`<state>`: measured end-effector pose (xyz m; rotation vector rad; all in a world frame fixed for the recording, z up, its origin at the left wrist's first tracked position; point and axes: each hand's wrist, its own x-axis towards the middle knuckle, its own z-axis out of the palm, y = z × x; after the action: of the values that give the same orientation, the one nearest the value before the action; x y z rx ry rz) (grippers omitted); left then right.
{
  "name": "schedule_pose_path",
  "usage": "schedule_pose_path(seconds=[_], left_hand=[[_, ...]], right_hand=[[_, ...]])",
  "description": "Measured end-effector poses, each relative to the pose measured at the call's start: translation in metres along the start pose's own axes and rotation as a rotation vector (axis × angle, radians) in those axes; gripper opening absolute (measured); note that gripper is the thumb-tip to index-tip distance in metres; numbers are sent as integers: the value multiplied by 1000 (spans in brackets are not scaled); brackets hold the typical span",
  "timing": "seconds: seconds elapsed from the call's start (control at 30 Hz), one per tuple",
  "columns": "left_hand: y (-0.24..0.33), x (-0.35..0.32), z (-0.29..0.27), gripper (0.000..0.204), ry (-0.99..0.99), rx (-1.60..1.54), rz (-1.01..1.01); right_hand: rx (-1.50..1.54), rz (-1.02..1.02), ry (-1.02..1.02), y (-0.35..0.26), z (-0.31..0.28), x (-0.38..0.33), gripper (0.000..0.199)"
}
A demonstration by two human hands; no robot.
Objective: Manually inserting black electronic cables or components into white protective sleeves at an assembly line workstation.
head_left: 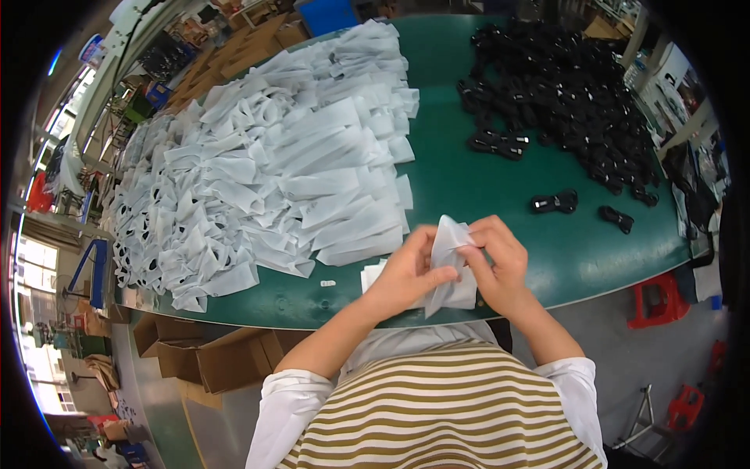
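Note:
Near the table's front edge, my left hand [408, 275] grips a white translucent plastic bag [446, 244] between thumb and fingers. My right hand [498, 262] pinches the same bag at its right side, close to the upper edge. The bag stands roughly upright between both hands; whether anything is inside it cannot be seen. Beneath my hands lie more flat white bags [373, 273], partly covered by my left hand. Two coiled black cables [555, 202] with metal plugs lie to the right, apart from my right hand.
A large heap of filled white bags [234, 172] covers the table's left side. At the far right is a pile of black coiled cables [562, 94]. A small white piece [328, 283] sits near the front edge. Cardboard boxes [223, 356] and a red stool [658, 301] stand below.

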<state>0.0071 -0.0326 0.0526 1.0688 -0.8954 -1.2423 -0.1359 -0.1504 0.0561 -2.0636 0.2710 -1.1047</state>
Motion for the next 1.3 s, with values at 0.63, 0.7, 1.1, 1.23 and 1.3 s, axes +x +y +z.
schedule_pose_path(seconds=[0.63, 0.7, 1.1, 1.23, 1.3], left_hand=[[3, -2, -38, 38, 232, 1258, 569], [-19, -7, -11, 36, 169, 1161, 514], [-62, -5, 15, 15, 184, 1001, 320], [-54, -5, 19, 15, 225, 750, 200], [-51, -4, 19, 15, 234, 622, 198]], right_hand=[[-1029, -66, -104, 161, -62, 33, 23], [-910, -9, -49, 148, -61, 21, 22], [-281, 187, -116, 23, -67, -65, 23], [-276, 196, -212, 12, -75, -75, 21], [-297, 180, -321, 11, -76, -76, 21]])
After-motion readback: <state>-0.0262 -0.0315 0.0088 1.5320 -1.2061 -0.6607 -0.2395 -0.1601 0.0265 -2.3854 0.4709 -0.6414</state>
